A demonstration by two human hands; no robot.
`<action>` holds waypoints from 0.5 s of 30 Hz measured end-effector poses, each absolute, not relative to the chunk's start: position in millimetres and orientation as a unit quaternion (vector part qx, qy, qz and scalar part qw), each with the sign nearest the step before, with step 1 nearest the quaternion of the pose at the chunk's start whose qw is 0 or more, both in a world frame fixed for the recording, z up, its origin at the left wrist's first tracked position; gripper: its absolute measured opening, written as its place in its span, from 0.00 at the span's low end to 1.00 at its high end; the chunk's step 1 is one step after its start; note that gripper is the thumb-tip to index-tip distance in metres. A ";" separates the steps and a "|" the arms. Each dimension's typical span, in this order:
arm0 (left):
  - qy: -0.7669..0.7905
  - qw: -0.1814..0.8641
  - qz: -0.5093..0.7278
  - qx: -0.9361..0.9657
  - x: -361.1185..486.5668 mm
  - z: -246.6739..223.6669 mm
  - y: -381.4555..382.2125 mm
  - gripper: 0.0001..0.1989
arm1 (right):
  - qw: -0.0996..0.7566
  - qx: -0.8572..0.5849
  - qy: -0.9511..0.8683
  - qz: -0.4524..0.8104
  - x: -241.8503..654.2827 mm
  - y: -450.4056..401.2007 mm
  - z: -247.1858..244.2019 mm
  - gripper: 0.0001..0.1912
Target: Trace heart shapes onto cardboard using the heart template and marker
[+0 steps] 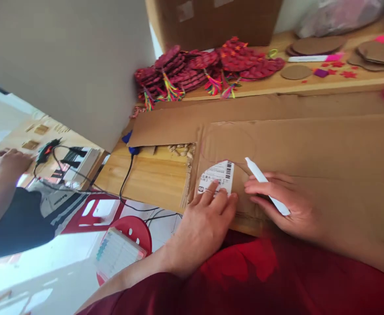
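Observation:
My left hand (pixel 208 218) lies with its fingers spread on a round cardboard piece (pixel 242 192) that bears a white printed label (pixel 229 170). Between the fingers of my right hand (pixel 280 199) is a white pen (pixel 257 170), its tip pointing up and left, beside the round piece's right edge. Beneath is a large cardboard sheet (pixel 326 148). A faint circle outline is drawn on it just above the round piece. The lower part of the label is under my left fingers.
Red tasselled discs (pixel 192 68) are heaped at the back, with cardboard circles (pixel 297 72) and a pink-capped marker (pixel 310 58) to their right. A black cable (pixel 128 179) crosses the wooden table (pixel 146 179). At far left, another person's hand (pixel 12 164) is near a power strip (pixel 83 164).

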State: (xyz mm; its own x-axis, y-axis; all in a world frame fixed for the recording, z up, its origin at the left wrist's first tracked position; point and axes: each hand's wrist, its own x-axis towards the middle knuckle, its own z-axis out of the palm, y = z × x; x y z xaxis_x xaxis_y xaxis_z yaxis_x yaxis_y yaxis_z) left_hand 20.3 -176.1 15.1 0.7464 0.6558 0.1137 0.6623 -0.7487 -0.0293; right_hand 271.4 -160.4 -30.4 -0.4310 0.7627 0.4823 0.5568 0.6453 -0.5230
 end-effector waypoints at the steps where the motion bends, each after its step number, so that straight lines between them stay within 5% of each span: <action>1: -0.357 0.036 -0.047 -0.932 21.8 15.3 -176.4 0.20 | 0.345 -0.384 -0.847 0.128 272.0 -158.9 -33.3 0.15; 15: -0.359 0.083 -0.110 -0.923 27.3 5.4 -178.5 0.20 | 0.299 -0.366 -0.877 0.083 275.3 -155.0 -25.7 0.16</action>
